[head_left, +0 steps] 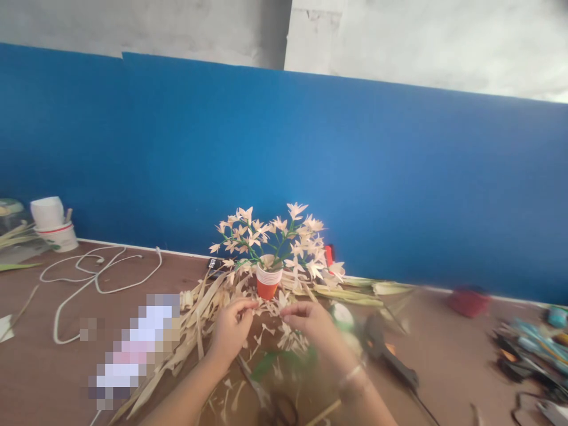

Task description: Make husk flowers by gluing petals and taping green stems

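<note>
An orange paper cup stands on the brown table and holds green stems topped with pale cream leaf-made flowers. Just in front of it my left hand and my right hand are both pinched, fingertips pointing toward each other. What they pinch is too small and blurred to name. Loose cream flower pieces and dry palm-leaf strips lie around and under both hands.
A white cord loops at the left, near stacked white cups. A black glue gun lies right of my hands, scissors at the front edge. A red object and tools sit far right. A blue wall backs the table.
</note>
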Demonstrator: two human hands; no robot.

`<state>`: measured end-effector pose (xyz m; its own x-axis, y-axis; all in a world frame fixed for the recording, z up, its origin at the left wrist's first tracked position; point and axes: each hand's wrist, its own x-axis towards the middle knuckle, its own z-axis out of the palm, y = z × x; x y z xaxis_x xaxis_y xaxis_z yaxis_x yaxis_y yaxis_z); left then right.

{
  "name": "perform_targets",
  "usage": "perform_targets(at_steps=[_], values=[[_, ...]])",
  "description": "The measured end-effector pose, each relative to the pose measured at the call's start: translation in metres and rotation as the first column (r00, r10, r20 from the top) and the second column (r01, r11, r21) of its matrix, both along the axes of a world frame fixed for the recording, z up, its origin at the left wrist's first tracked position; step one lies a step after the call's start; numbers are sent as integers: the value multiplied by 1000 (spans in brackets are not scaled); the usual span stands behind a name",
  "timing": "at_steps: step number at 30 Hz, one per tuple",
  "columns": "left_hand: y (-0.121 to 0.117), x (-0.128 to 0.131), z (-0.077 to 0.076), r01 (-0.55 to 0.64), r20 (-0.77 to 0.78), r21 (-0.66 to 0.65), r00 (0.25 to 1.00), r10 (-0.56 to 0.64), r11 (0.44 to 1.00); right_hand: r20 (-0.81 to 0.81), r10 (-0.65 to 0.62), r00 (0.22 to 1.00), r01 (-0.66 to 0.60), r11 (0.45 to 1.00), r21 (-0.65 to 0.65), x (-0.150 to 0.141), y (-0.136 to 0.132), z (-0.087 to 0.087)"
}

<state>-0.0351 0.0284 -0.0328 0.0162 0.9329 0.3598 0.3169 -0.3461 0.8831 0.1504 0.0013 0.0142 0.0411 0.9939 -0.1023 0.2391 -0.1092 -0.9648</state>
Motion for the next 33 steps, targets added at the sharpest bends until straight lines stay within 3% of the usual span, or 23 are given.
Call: perform_targets(at_steps=[4, 8, 10, 12, 16, 21, 26, 29, 33], values=[[0, 0, 2, 28, 219, -183, 976, 13, 983, -172, 48, 984, -64, 994, -89, 3, 3, -3], [1, -1, -1, 29, 193, -121, 981, -6, 992, -306, 88, 948, -132, 983, -128, 5, 6, -6], [2, -1, -4, 5, 99, -35, 995, -1, 999, -266, 109, 958, -146, 982, -123, 10, 6, -6], [2, -1, -7, -10, -10, 32, 1000, 11, 999, -128, 102, 986, -116, 988, -100, 19, 7, -8], [2, 0, -10, -11, -122, 62, 992, 18, 998, 93, -15, 996, 18, 999, -30, 43, 10, -15], [-1, 4, -10, 1, -84, 80, 996, 5, 997, 205, -116, 972, 116, 993, 9, 47, 11, -20], [0, 5, -14, 33, -31, 66, 999, -31, 997, 193, -29, 981, 42, 997, -66, 24, 10, -20], [2, 4, -15, 35, 47, -4, 998, -35, 999, 172, -39, 984, 52, 996, -74, 20, 12, -22], [3, 6, -7, 89, 242, -191, 969, -41, 978, 95, -68, 993, 73, 996, -48, 27, 17, -24]])
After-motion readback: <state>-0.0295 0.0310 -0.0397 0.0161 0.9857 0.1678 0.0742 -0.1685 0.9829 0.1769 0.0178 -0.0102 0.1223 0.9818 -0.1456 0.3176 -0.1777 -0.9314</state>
